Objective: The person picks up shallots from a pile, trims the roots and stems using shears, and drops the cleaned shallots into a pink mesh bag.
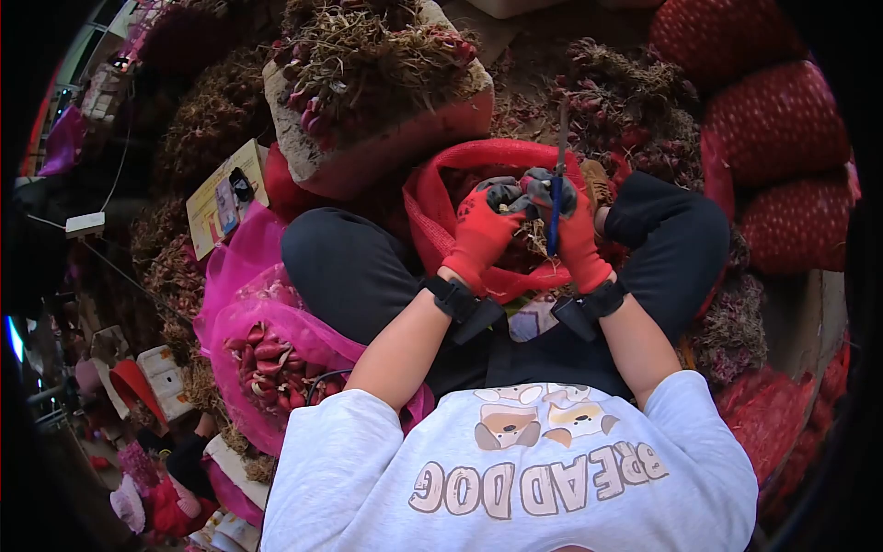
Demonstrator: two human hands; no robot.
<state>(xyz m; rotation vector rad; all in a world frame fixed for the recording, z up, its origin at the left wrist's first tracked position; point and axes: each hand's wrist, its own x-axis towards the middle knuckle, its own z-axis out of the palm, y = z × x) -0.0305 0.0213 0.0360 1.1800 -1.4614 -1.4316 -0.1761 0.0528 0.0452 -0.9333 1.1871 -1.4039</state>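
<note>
My right hand [574,216], in a red glove with grey fingers, is closed around a knife. The knife's blue handle [555,221] points down and its narrow blade [563,133] points up and away from me. My left hand [487,221], gloved the same way, is closed, fingertips meeting those of the right. Something small and pale shows at its fingers, too small to name. Both hands are over an open red mesh bag [425,216] between my crossed legs. Dry stalks and trimmings [532,241] show inside the bag, partly hidden by my hands.
A pink mesh bag of shallots [267,363] stands by my left knee. Ahead is a foam box [386,152] heaped with shallots on dry stalks [368,55]. Full red mesh sacks [777,124] are stacked at right. A phone [227,204] lies on a cardboard piece at left.
</note>
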